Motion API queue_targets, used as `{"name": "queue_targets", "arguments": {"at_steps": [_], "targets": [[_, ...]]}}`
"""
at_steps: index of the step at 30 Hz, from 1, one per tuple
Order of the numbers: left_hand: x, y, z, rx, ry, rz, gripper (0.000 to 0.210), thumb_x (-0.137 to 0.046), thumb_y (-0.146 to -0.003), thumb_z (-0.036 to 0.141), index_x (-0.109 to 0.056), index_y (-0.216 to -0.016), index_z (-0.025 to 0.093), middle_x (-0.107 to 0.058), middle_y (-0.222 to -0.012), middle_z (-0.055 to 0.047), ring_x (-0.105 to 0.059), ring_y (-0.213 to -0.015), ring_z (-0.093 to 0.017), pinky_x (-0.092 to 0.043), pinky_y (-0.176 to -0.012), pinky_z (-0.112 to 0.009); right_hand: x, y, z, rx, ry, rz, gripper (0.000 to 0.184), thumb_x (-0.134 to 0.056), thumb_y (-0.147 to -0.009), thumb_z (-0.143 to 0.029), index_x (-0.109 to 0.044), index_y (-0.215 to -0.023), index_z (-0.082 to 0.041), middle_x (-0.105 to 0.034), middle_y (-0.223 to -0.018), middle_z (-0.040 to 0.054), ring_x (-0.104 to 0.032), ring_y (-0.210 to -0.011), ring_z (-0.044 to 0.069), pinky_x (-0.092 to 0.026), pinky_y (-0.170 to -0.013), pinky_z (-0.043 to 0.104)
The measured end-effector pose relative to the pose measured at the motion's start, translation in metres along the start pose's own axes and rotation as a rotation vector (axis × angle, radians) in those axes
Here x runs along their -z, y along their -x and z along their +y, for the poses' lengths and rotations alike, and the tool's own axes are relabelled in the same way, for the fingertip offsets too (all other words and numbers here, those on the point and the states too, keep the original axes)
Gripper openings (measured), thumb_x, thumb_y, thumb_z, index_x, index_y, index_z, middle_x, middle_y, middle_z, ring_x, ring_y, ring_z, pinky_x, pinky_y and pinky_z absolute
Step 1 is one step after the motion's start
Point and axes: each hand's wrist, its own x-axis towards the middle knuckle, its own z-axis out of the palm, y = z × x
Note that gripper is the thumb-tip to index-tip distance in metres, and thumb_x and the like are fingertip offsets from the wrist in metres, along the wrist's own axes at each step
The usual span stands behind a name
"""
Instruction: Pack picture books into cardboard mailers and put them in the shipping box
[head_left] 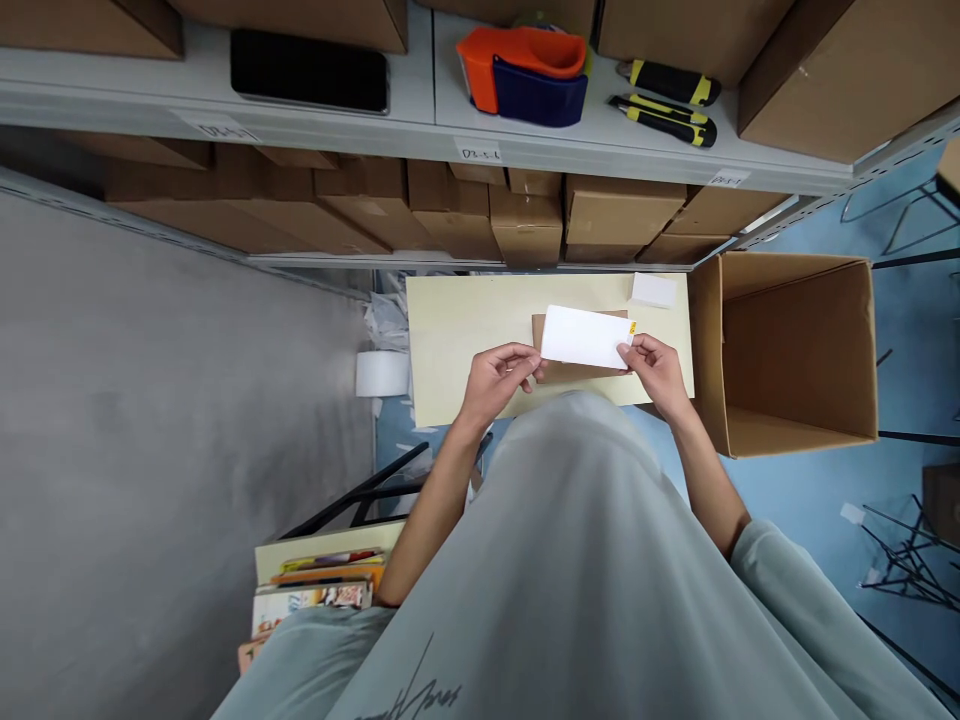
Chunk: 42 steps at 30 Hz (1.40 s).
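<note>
Between my hands is a flat white rectangular piece, like a card or envelope, with a small yellow mark at its upper right corner. My right hand pinches its right end between thumb and fingers. At the lower left corner, the thumb and fingertips of my left hand close on its edge. Underneath it, partly hidden, a flat brown cardboard piece lies on the cream tabletop. A small stack of white cards or labels rests near the far right corner of the table.
An open cardboard box stands right of the table. A white roll is at its left. Above, a grey shelf carries brown boxes, a phone, an orange-and-blue tape dispenser and utility knives. Books lie lower left.
</note>
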Motion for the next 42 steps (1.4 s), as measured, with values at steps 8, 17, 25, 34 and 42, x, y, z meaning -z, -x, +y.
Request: {"name": "queue_targets", "arguments": {"at_steps": [8,17,25,34,42], "targets": [[0.003,-0.006,0.001,-0.018,-0.044,-0.057,0.032,-0.086,-0.081,0.048,-0.075,-0.083,0.018,-0.079,-0.080,-0.007,-0.075,-0.070,-0.020,-0.055,-0.052,-0.027,0.001,-0.005,0.005,-0.044,0.022,-0.010,0.058,-0.083,-0.080,-0.081,-0.075,-0.094,-0.025,-0.075,-0.085,0.0034,-0.072,-0.083,0.023,-0.067,-0.074,0.038],[-0.020,-0.006,-0.007,-0.044,-0.038,-0.064,0.037,-0.085,-0.084,0.055,-0.071,-0.085,0.021,-0.074,-0.077,-0.004,-0.075,-0.075,-0.020,-0.056,-0.058,-0.027,-0.025,0.000,-0.005,0.177,0.346,0.064,0.039,-0.073,-0.096,-0.064,-0.079,-0.105,-0.026,-0.074,-0.103,0.0065,-0.067,-0.086,0.020,-0.059,-0.080,0.036],[-0.036,-0.006,0.001,-0.129,-0.208,-0.112,0.023,-0.075,-0.092,0.045,-0.074,-0.089,0.022,-0.075,-0.090,-0.004,-0.071,-0.082,-0.018,-0.055,-0.065,-0.027,-0.044,0.011,-0.026,0.165,0.316,-0.076,0.038,-0.076,-0.095,-0.065,-0.079,-0.093,-0.027,-0.072,-0.093,0.0044,-0.063,-0.074,0.018,-0.054,-0.070,0.033],[-0.036,-0.009,-0.011,-0.058,-0.072,-0.054,0.023,-0.077,-0.084,0.041,-0.064,-0.083,0.022,-0.069,-0.081,-0.001,-0.068,-0.075,-0.017,-0.058,-0.065,-0.028,-0.029,-0.001,-0.009,0.048,0.127,-0.030,0.026,-0.076,-0.089,-0.049,-0.073,-0.085,-0.024,-0.069,-0.076,0.0005,-0.060,-0.066,0.015,-0.052,-0.063,0.030],[-0.001,-0.016,-0.024,0.013,0.078,0.157,0.033,-0.078,-0.083,0.050,-0.062,-0.084,0.022,-0.065,-0.078,0.000,-0.071,-0.072,-0.017,-0.057,-0.059,-0.026,-0.005,-0.008,-0.010,0.006,0.019,0.074,0.023,-0.077,-0.087,-0.047,-0.071,-0.084,-0.025,-0.067,-0.072,-0.0010,-0.064,-0.067,0.017,-0.055,-0.065,0.032]]}}
